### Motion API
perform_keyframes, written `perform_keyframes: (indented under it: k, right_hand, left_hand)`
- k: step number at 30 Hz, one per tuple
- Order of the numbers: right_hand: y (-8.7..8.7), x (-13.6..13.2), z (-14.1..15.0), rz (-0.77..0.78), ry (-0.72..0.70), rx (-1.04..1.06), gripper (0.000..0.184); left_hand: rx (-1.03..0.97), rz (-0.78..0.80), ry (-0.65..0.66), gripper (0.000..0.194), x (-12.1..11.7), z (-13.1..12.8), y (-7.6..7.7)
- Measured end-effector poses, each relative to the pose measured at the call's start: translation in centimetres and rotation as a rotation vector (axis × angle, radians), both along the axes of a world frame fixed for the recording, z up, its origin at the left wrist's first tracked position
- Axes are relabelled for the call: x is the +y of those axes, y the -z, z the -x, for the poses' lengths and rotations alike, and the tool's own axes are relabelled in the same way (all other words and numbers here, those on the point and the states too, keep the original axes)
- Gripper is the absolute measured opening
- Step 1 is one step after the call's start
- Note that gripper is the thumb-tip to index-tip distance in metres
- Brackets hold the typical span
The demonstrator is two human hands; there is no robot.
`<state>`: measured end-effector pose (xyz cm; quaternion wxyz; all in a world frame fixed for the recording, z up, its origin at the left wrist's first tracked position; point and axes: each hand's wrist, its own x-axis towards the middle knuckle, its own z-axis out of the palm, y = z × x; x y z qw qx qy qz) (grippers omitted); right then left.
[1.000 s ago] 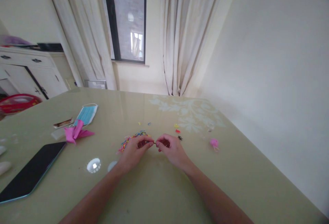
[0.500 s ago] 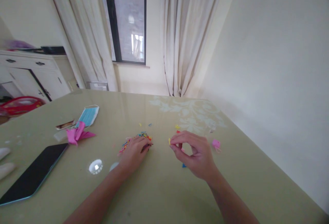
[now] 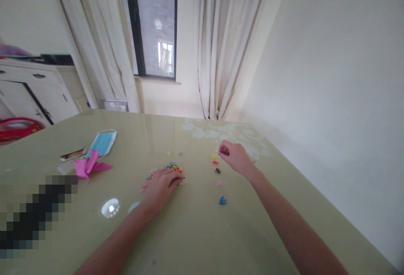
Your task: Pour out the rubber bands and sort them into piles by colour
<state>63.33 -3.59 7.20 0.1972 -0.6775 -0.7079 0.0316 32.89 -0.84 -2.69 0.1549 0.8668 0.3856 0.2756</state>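
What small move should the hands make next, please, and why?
Probably the right hand should move to the left hand: a small dark thin piece sticks out of its fingers, and a group of black rubbery loops lies separately. The right fingers, beside small yellow rubbery loops, may be empty, but I cannot tell.

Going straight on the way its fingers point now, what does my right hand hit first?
Probably the small yellow bands, just off the fingertips of the right hand. Its height above the table is unclear, so it may pass over them or already touch.
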Motion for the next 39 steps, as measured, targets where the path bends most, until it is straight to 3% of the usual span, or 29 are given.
perform_keyframes:
  k: [4, 8, 15, 20, 22, 24, 26, 29, 32, 39]
  right_hand:
    - [2.5, 3.5, -0.9, 0.101, 0.056, -0.134, 0.015]
    - [4.2, 4.9, -0.5, 0.163, 0.093, -0.195, 0.018]
    - [4.8, 5.1, -0.6, 0.153, 0.171, -0.142, 0.018]
    - [4.0, 3.2, 0.9, 0.046, 0.116, -0.014, 0.014]
    - [3.7, 1.7, 2.6, 0.019, 0.004, 0.102, 0.014]
    - [3.6, 0.0, 4.5, 0.009, -0.184, 0.379, 0.014]
    - [3.4, -1.5, 6.2, 0.034, -0.268, 0.517, 0.017]
    - [3.0, -3.1, 8.0, 0.07, -0.298, 0.57, 0.023]
    - [2.6, -4.1, 8.9, 0.046, -0.303, 0.595, 0.017]
    - [1.1, -6.3, 9.1, -0.176, -0.341, 0.644, 0.015]
  left_hand:
    - [-0.021, -0.012, -0.003, 0.02, 0.0, -0.1, 0.0]
    - [-0.059, -0.004, -0.058, 0.023, -0.1, -0.1, 0.1]
    - [-0.182, 0.068, -0.106, 0.025, -0.1, -0.2, -0.4]
    - [-0.358, 0.175, -0.115, 0.025, -0.2, -0.5, -0.7]
    - [-0.409, 0.195, -0.105, 0.024, -0.4, -0.6, -0.9]
    - [-0.455, 0.192, -0.105, 0.024, -0.8, -0.7, -1.2]
    - [-0.498, 0.18, -0.1, 0.023, -1.2, -0.9, -1.5]
    - [-0.559, 0.146, -0.073, 0.019, -1.7, -1.0, -1.8]
    - [-0.609, 0.116, -0.036, 0.018, -2.1, -1.1, -2.0]
    - [-0.581, 0.073, 0.015, 0.022, -2.8, -1.0, -2.6]
